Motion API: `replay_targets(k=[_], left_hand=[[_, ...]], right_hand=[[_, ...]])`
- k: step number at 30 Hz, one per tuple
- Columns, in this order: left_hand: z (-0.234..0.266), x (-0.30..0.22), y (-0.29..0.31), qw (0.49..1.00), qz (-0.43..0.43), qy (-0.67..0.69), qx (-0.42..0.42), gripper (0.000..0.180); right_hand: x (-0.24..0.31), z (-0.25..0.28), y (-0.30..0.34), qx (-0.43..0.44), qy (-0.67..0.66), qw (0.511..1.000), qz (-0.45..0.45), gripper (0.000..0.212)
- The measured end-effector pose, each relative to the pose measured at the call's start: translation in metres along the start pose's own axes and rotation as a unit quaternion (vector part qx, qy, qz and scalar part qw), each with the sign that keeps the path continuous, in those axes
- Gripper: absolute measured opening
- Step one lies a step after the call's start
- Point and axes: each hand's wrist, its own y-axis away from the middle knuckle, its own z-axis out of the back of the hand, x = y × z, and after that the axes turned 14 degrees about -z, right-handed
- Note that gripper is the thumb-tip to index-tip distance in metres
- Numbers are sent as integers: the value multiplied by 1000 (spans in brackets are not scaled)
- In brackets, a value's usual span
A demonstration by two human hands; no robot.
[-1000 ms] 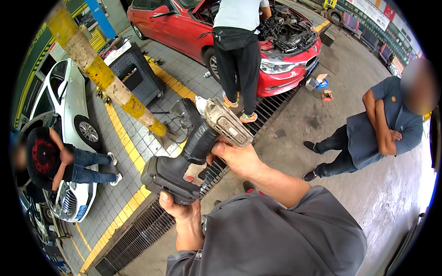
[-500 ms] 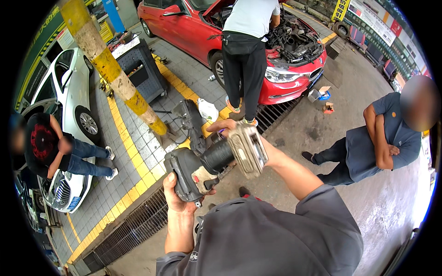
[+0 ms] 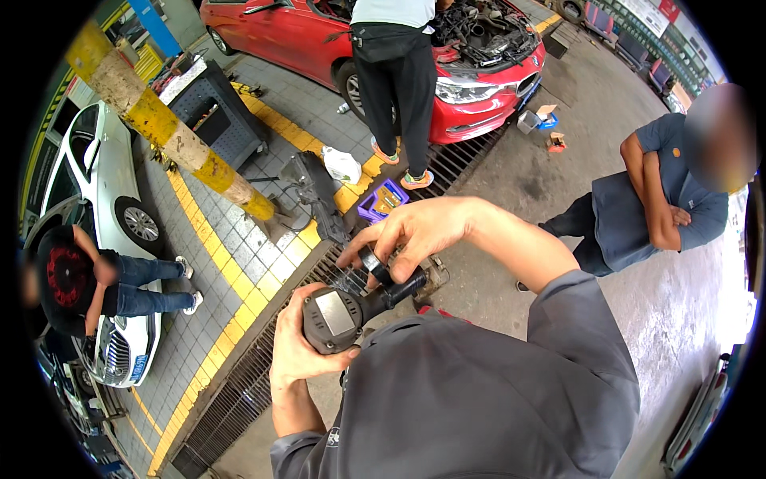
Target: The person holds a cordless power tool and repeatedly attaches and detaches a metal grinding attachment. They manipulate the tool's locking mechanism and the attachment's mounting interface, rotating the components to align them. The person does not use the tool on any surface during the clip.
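A cordless impact wrench (image 3: 333, 318) lies across the front of my body, its dark motor end with a grey plate turned up at me. My left hand (image 3: 297, 339) wraps round that end, fingers on one side and thumb on the other. The black handle (image 3: 395, 294) points right toward a worn, tan battery end (image 3: 433, 279). Over the wrench, the curled fingers of my right hand (image 3: 423, 231) pinch a black ring-shaped thing (image 3: 373, 262). Its exact kind cannot be made out. Part of the wrench's front is behind my right fingers.
A person (image 3: 395, 64) bends over the red car's (image 3: 471, 108) open engine bay. Others stand at right (image 3: 646, 184) and left (image 3: 76, 279). A purple tray (image 3: 381, 199), a white jug (image 3: 341, 165), a striped post (image 3: 171, 136) and a floor grate (image 3: 247, 383) are around.
The wrench has turned so its motor end faces up and its battery has swung lower. My right hand has moved from beside the battery to above the wrench, now with the black ring-shaped thing.
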Motion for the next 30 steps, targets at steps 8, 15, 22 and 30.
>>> replay_targets(k=[8, 15, 22, 30], left_hand=[[-1, -6, -3, 973, -115, -184, -83, 86], [0, 5, -2, 919, -260, -247, -165, 102], [-14, 5, -2, 902, -307, -225, -203, 97], [-16, 10, -5, 876, -357, -260, -195, 100]], right_hand=[[20, -26, 12, -241, 160, 941, 173, 27], [15, -53, 12, -417, 241, 844, 235, 31], [-2, -70, -13, -534, 122, 804, 230, 37], [21, -72, -27, -438, -116, 882, 126, 45]])
